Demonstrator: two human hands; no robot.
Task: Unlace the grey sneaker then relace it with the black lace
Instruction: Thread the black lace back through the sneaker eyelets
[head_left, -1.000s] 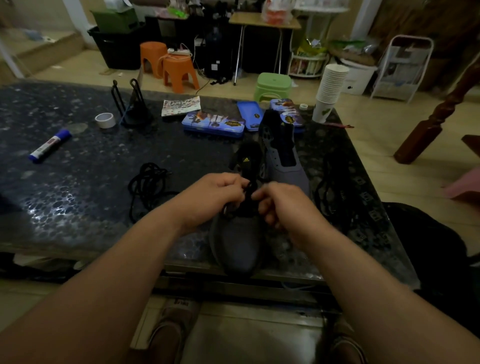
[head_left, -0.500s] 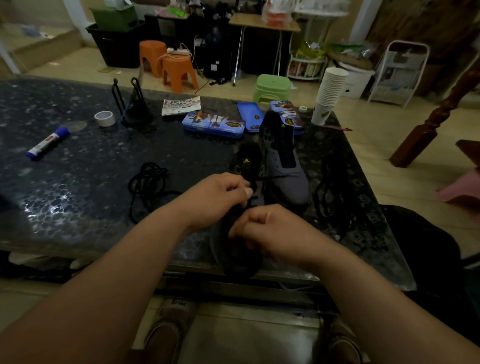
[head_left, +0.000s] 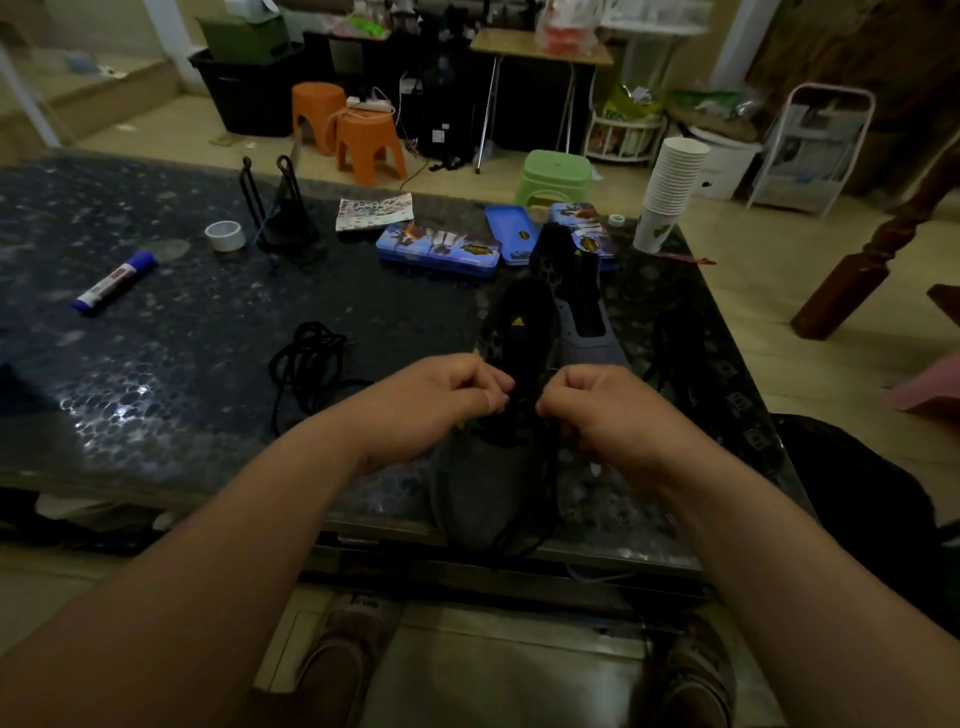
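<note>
A grey sneaker (head_left: 488, 488) lies at the near edge of the dark table (head_left: 156, 364), toe toward me, its black tongue (head_left: 519, 322) standing up. My left hand (head_left: 447, 400) and my right hand (head_left: 597, 410) are curled on either side of the lacing area, each pinching a strand of the black lace (head_left: 524, 410) just above the eyelets. The lace is dark against the shoe and hard to trace. A second grey sneaker (head_left: 582, 312) stands behind, to the right. A loose black lace (head_left: 311, 358) lies coiled on the table to the left.
Blue tins (head_left: 439, 249) sit behind the shoes, a stack of paper cups (head_left: 670, 192) at the back right corner. A tape roll (head_left: 225, 235), a black wire stand (head_left: 280, 208) and a blue marker (head_left: 114, 283) lie to the left. More dark cord (head_left: 675, 353) rests at the right edge.
My right hand dipped toward the toe, then came back up and to the right. Both hands now sit apart on either side of the tongue with the lace between them.
</note>
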